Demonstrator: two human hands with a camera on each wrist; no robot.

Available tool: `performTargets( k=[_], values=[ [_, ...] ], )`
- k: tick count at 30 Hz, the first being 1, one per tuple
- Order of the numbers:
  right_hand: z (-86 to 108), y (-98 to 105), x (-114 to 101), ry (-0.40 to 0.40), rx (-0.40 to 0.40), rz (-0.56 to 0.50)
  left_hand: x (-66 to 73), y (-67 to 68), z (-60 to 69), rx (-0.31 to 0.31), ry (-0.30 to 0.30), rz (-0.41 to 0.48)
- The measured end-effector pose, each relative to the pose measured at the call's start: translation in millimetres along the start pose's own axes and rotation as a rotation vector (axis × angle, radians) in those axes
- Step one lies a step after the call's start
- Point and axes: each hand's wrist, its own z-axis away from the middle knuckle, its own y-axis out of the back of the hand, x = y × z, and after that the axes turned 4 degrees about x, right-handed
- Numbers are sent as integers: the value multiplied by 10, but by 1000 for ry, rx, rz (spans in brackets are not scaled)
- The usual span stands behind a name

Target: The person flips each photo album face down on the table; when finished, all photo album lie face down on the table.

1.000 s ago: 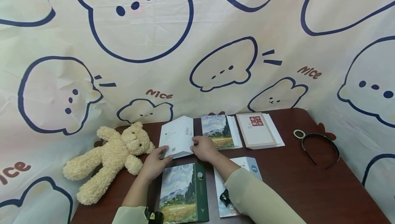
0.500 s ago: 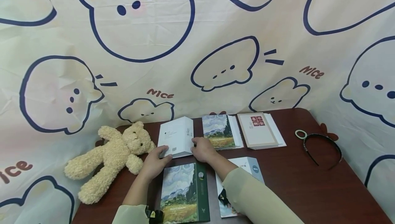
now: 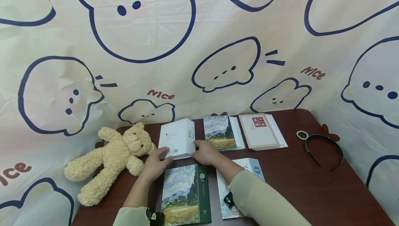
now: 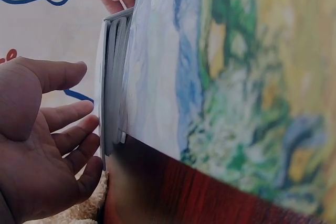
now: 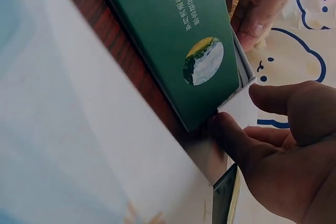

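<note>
A thick white book [image 3: 174, 137] lies at the back of the table, its spine facing right. My left hand [image 3: 154, 165] touches its lower left part; in the left wrist view the fingers of that hand [image 4: 52, 135] extend against the cover beside the page edges [image 4: 116, 77], thumb apart. At the lower right corner, my right hand [image 3: 206, 152] touches the spine. The right wrist view has the thumb and a finger of this hand [image 5: 294, 140] at the white spine [image 5: 239, 108]. Below lies a green-spined photo album [image 3: 180, 195].
A plush bear [image 3: 116, 160] lies left of the white book. To its right are a landscape-cover book [image 3: 219, 132] and a cream book [image 3: 260, 132]. A pale blue book [image 3: 229, 201] lies partly under the right forearm. A black headband [image 3: 338, 146] with a ring is at far right.
The white book has shifted slightly left and towards me, its spine side now straighter. My right hand has followed it, and my left hand has moved very little.
</note>
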Motion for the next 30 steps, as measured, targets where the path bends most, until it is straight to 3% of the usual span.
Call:
performTargets(
  k=[10, 15, 30],
  values=[
    [95, 62, 72, 41, -8, -69, 37, 0, 34, 3, -48, -19],
    [149, 117, 106, 40, -6, -130, 79, -6, 56, 4, -35, -9],
    [338, 408, 240, 22, 52, -167, 262, -130, 61, 19, -39, 184]
  ],
)
